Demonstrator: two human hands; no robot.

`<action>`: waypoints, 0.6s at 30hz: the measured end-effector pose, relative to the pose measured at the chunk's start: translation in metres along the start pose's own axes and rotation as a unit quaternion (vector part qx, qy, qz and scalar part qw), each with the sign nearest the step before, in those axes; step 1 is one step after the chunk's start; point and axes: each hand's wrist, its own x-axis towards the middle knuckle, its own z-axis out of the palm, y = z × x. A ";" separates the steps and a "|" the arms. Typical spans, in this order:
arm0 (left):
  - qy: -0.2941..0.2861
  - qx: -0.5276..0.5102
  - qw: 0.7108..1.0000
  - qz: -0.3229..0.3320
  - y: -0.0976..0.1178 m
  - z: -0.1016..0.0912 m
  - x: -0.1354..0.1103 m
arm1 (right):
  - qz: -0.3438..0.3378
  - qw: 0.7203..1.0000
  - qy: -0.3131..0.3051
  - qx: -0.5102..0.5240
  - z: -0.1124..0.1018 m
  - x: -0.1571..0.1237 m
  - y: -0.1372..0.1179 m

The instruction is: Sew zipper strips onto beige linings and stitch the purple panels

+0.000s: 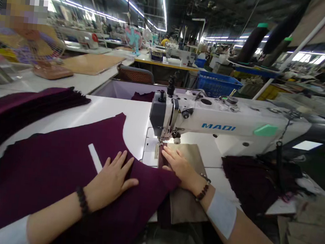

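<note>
A: Left hand (111, 182) is lying open on the dark purple fabric panel (61, 174) on the white desk (106, 111).

B: Right hand (179, 167) is pressing flat, fingertips (166, 152) sitting near the white sewing machine (208, 122)'s needle; a slip could probably nick them.

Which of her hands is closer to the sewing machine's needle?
Right. The right hand has fingertips just below the needle; the left hand lies flat on the purple fabric, farther left.
</note>
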 end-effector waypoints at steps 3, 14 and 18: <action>-0.073 -0.001 0.990 0.123 -0.010 0.012 0.013 | 0.013 1.000 -0.005 -0.004 -0.004 0.000 -0.003; -0.162 -0.073 0.959 0.219 0.012 -0.024 -0.022 | 0.004 1.000 0.004 -0.016 -0.004 -0.002 -0.003; -0.112 -0.062 0.972 0.198 0.022 -0.006 -0.047 | 0.003 1.000 0.001 -0.027 -0.005 -0.005 -0.005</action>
